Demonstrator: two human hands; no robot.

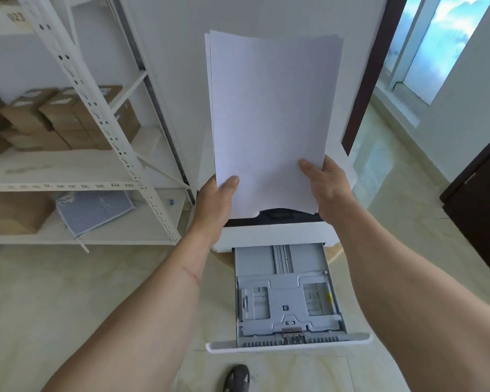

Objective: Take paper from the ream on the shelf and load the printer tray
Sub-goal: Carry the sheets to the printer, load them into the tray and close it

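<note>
A stack of white paper (269, 114) is held upright in front of me, over the white printer (275, 236). My left hand (215, 205) grips its lower left corner, thumb on the front. My right hand (327, 188) grips the lower right corner the same way. Below the hands, the grey printer tray (286, 298) is pulled fully out toward me, with its guides and plate bare and no paper in it. The paper hides most of the printer's top.
A white metal shelf rack (102, 123) stands at the left with brown cardboard boxes (68, 120) and an opened paper ream wrapper (94, 210) on the lower shelf. A doorway and window are at the right. My shoe (238, 377) is on the tile floor before the tray.
</note>
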